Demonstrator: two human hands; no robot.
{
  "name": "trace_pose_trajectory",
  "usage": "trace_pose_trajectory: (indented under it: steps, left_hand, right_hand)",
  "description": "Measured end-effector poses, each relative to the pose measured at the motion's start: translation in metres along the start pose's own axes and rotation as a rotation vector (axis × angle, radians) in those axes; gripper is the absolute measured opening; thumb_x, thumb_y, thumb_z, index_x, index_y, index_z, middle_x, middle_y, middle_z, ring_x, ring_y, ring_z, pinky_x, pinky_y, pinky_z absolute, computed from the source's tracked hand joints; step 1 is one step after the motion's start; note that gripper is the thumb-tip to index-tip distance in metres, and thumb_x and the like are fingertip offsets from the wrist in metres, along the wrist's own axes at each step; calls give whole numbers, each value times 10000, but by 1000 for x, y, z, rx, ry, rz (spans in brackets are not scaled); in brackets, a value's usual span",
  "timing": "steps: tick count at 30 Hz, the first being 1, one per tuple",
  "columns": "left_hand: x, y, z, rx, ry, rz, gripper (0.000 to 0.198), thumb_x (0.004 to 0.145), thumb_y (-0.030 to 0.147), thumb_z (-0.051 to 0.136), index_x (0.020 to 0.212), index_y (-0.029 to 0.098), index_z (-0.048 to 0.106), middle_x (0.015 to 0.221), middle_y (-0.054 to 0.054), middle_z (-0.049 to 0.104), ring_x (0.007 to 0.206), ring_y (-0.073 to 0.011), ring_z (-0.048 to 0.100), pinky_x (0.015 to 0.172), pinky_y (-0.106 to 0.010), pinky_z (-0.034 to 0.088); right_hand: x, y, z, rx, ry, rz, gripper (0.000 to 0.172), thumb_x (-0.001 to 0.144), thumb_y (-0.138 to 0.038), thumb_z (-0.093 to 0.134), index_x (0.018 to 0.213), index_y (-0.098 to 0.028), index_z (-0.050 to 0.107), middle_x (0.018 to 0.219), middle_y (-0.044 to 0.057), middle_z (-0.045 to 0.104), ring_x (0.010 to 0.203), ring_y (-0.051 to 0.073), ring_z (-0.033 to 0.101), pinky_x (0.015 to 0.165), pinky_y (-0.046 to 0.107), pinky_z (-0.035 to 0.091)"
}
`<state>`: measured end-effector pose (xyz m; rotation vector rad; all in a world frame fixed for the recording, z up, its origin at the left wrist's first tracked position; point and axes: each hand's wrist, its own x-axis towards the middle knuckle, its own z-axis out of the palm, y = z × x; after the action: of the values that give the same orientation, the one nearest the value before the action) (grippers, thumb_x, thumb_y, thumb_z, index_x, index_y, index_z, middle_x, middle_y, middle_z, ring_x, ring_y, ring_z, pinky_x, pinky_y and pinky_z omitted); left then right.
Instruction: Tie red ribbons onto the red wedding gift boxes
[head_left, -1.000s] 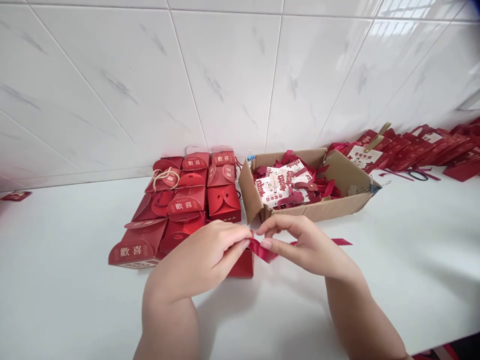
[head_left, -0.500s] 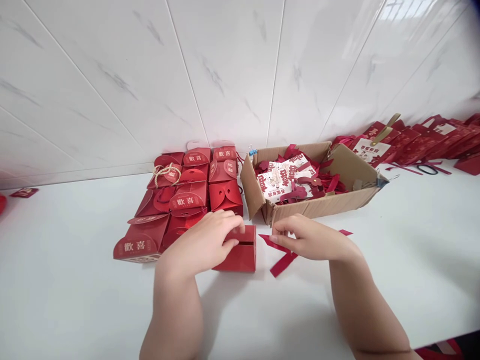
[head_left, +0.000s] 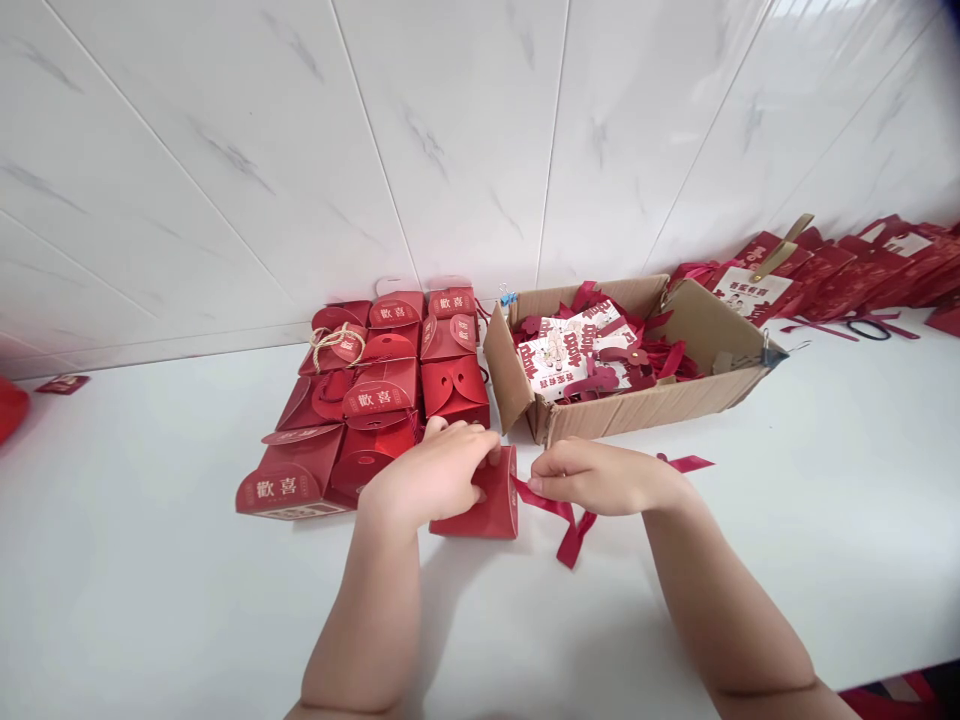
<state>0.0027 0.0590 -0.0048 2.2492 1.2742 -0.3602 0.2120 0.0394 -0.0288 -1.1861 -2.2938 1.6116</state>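
My left hand (head_left: 439, 472) is closed over the top of a small red gift box (head_left: 480, 517), with thumb and fingers pinching near its top edges. Printed characters show on the box's right end flap. Just right of the box, my right hand (head_left: 581, 478) pinches a dark red ribbon (head_left: 574, 540) between thumb and fingers. One tip of the ribbon reaches the box's right side, while another end hangs down to the table. A further ribbon piece (head_left: 691, 464) lies beyond my right wrist; whether it joins the held one is hidden.
Several red gift boxes (head_left: 379, 398) stand in rows behind and left of my left hand. An open cardboard box (head_left: 637, 415) holds ribbons and printed tags. Along the wall at right are red packets (head_left: 847, 275) and a dark loop (head_left: 868, 329). A small red tag (head_left: 63, 385) lies far left.
My right hand has moved left with the ribbon, bringing its tip to the box. My left hand has shifted right, and the dark slot on the box top no longer shows.
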Motion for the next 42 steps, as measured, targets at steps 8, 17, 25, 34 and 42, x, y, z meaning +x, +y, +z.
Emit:
trace_pose_trajectory:
  steps: [8,17,25,34,42]
  left_hand:
    - [-1,-1,-1,-20,-6,-1,355,687,126,477,1013,248,547,984,-48,563,987,-291,440,625,-316,389]
    - [-2,1,-2,-31,-9,4,327,713,168,511,1030,238,546,1014,-53,571,1021,-302,444,662,-333,411]
    - [-13,3,-7,-57,28,116,119,810,267,516,889,221,592,925,-36,573,981,-270,448,781,-354,397]
    - [-16,2,-8,-140,118,183,288,925,281,341,856,217,613,878,-37,616,950,-241,475,768,-333,395]
    - [-18,4,-9,-174,188,150,220,907,282,365,774,217,528,823,-23,605,949,-240,507,679,-295,416]
  right_hand:
    - [-2,0,0,-1,-27,7,357,924,-267,418,613,-168,274,568,-48,243,516,85,239,473,247,222]
    - [0,-3,1,0,32,-28,367,961,-316,387,630,-163,345,577,-42,311,521,86,290,476,228,243]
    - [7,-1,8,-28,104,-75,369,959,-331,399,639,-170,313,547,-51,289,497,89,267,462,238,240]
    - [8,-4,13,-65,215,-81,338,949,-342,420,661,-170,460,585,-33,408,527,104,349,506,246,283]
    - [4,-7,16,-124,529,-146,190,896,-365,591,982,-200,551,946,38,579,839,184,549,727,291,438]
